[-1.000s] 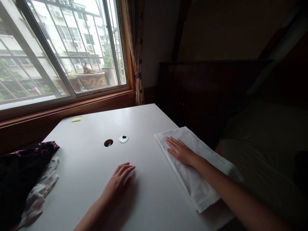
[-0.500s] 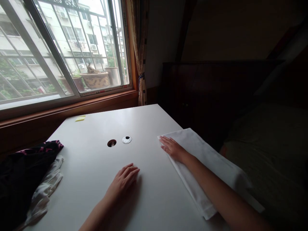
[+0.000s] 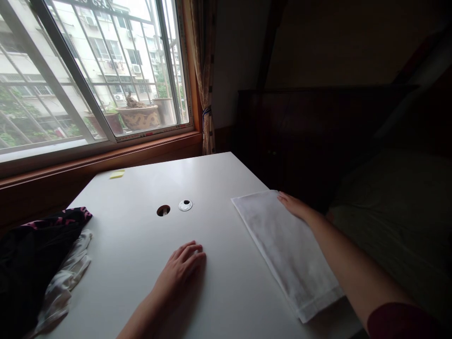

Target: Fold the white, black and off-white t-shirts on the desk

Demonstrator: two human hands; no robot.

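Observation:
A folded white cloth [image 3: 282,249] lies flat on the right side of the white table [image 3: 197,181], in a long neat rectangle. My right hand [image 3: 294,205] is at its far right corner; the fingertips touch the edge and the fingers look stretched out rather than gripping. The hand's underside is hidden. My left hand [image 3: 185,263] rests on the bare tabletop left of the cloth, with loosely bent fingers slightly apart and nothing in them.
Dark clothing [image 3: 31,263] with a pink-patterned band and a crumpled whitish cloth [image 3: 67,287] lie at the left. The tabletop has a round hole [image 3: 163,210] beside a round cap [image 3: 185,205]. Yellow sticky notes [image 3: 117,174] lie near the window.
My right hand has slid rightward across the white cloth, from its far left corner to its far right one. The cloth now lies flatter along its right side. My left hand has barely moved.

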